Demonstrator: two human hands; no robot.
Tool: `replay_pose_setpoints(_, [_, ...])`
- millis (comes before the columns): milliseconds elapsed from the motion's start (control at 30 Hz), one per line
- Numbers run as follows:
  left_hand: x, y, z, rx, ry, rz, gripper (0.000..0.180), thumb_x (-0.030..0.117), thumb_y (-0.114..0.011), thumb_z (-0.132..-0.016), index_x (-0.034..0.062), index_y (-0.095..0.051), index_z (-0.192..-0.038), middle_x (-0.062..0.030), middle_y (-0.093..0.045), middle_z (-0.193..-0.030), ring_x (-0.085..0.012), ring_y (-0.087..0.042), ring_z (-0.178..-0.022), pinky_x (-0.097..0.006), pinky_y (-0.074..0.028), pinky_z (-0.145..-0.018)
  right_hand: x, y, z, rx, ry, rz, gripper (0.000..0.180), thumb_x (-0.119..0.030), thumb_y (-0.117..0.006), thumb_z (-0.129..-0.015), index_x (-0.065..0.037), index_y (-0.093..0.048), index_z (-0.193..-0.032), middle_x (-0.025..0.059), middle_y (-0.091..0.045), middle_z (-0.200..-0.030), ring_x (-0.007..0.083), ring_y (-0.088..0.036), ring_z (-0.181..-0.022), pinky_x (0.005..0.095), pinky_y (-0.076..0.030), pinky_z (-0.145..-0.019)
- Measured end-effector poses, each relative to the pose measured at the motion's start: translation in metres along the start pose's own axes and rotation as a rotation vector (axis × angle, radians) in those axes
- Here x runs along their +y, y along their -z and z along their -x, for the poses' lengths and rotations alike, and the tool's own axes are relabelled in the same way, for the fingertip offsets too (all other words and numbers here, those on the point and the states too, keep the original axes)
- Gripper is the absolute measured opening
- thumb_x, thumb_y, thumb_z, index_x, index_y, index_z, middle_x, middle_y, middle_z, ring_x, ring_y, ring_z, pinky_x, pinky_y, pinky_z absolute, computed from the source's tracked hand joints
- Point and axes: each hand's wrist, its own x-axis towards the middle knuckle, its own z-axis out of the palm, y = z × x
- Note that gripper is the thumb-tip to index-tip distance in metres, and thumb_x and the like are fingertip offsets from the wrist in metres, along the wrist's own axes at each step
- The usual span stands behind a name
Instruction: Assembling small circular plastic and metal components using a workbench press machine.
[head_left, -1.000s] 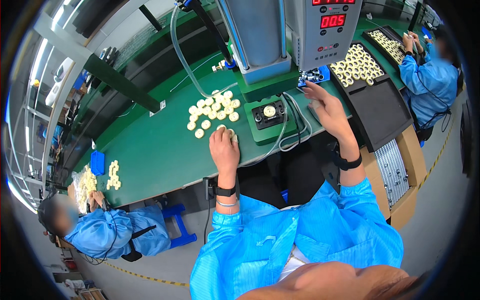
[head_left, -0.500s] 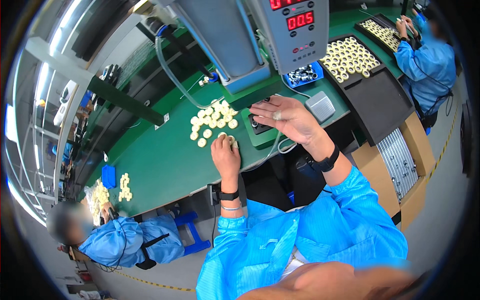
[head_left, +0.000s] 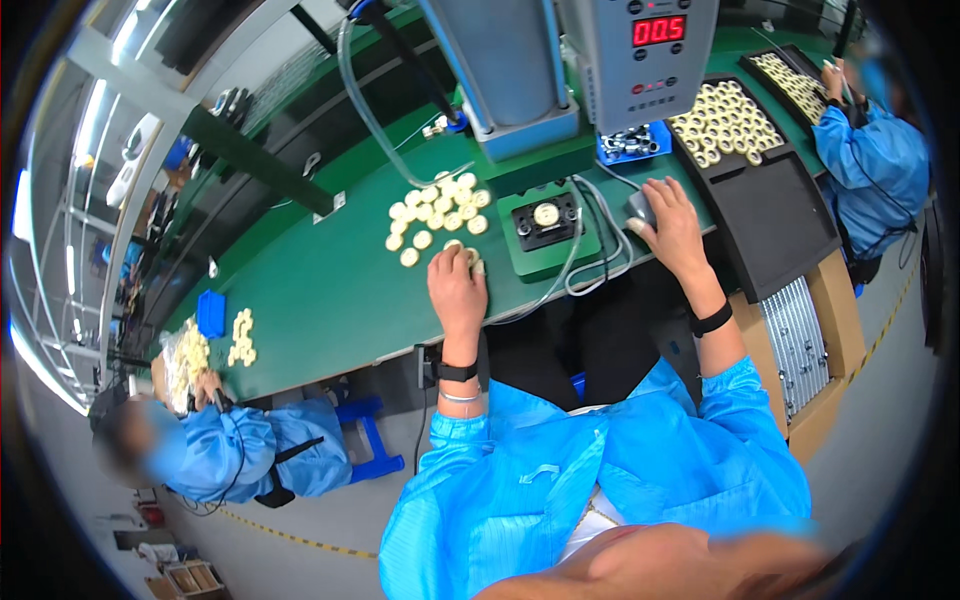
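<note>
Cream-coloured rings point(head_left: 437, 213) lie scattered in a loose heap on the green workbench point(head_left: 330, 290), just to the left of the green fixture block point(head_left: 548, 228) that sits under the grey press machine point(head_left: 520, 70). Taking that block as the marker: the bench stretches away on both sides of it, and the press column rises right behind it. To its right, further along the bench, stands a black tray point(head_left: 775, 215) with more pale rings in rows at its far end. A small blue bin point(head_left: 632, 143) of metal parts sits behind and right of the block, under the control box with a red display.

The person in the blue smock has both hands on the bench, well apart, one on each side of the block. The left hand point(head_left: 458, 285) rests at the near edge of the heap, fingers curled over a ring or two. The right hand point(head_left: 672, 222) lies flat, fingers spread over a small grey button pad point(head_left: 640, 207) just right of the block. One ring point(head_left: 546, 214) sits in the block's black seat.
</note>
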Motion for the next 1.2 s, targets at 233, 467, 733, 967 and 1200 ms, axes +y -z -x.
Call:
replay_pose_setpoints(233, [0.003, 0.0, 0.0, 0.009, 0.002, 0.011, 0.03, 0.0, -0.072, -0.071, 0.0051, -0.064, -0.1, -0.0119, -0.063, -0.113, -0.0346, -0.057, -0.105, -0.044, -0.048, -0.09, -0.005, -0.014, -0.002, 0.092, -0.048, 0.046, 0.045, -0.02, -0.077, -0.074, -0.003, -0.062, -0.113, 0.0112, -0.061, -0.12, 0.036, -0.051, -0.12, 0.0466, -0.045, -0.094])
replay_pose_setpoints(467, [0.002, -0.001, 0.001, 0.02, -0.005, 0.007, 0.029, 0.0, -0.072, -0.071, 0.003, -0.065, -0.1, -0.012, -0.064, -0.113, -0.0341, -0.057, -0.105, -0.043, -0.049, -0.089, -0.007, -0.019, 0.003, 0.205, -0.047, 0.086, 0.046, -0.021, -0.075, -0.076, -0.004, -0.061, -0.116, 0.0103, -0.06, -0.126, 0.036, -0.049, -0.125, 0.0473, -0.042, -0.097])
replay_pose_setpoints(733, [0.001, 0.001, 0.002, 0.018, -0.002, 0.003, 0.028, 0.0, -0.073, -0.07, 0.0027, -0.065, -0.097, -0.0117, -0.064, -0.112, -0.0335, -0.058, -0.105, -0.043, -0.049, -0.089, -0.007, -0.016, 0.003, 0.183, -0.033, 0.075, 0.052, -0.021, -0.076, -0.075, -0.003, -0.06, -0.121, 0.0123, -0.059, -0.128, 0.037, -0.048, -0.126, 0.0481, -0.041, -0.098])
replay_pose_setpoints(967, [0.006, 0.0, 0.0, 0.005, -0.04, 0.029, 0.029, 0.0, -0.073, -0.07, 0.004, -0.065, -0.097, -0.0116, -0.063, -0.111, -0.0338, -0.057, -0.105, -0.042, -0.049, -0.089, -0.037, 0.021, -0.026, 0.104, -0.091, -0.235, 0.069, -0.031, -0.08, -0.072, -0.004, -0.056, -0.13, 0.0191, -0.055, -0.134, 0.0357, -0.05, -0.126, 0.0451, -0.041, -0.103])
replay_pose_setpoints(1200, [-0.003, 0.0, 0.003, -0.021, -0.047, 0.026, 0.031, 0.003, -0.073, -0.071, 0.0037, -0.064, -0.101, -0.0125, -0.063, -0.114, -0.0353, -0.056, -0.106, -0.044, -0.047, -0.091, -0.113, 0.002, -0.085, -0.13, -0.126, -1.114, 0.039, -0.019, -0.077, -0.077, 0.002, -0.064, -0.108, 0.0076, -0.069, -0.092, 0.0131, -0.063, -0.079, 0.0292, -0.051, -0.073])
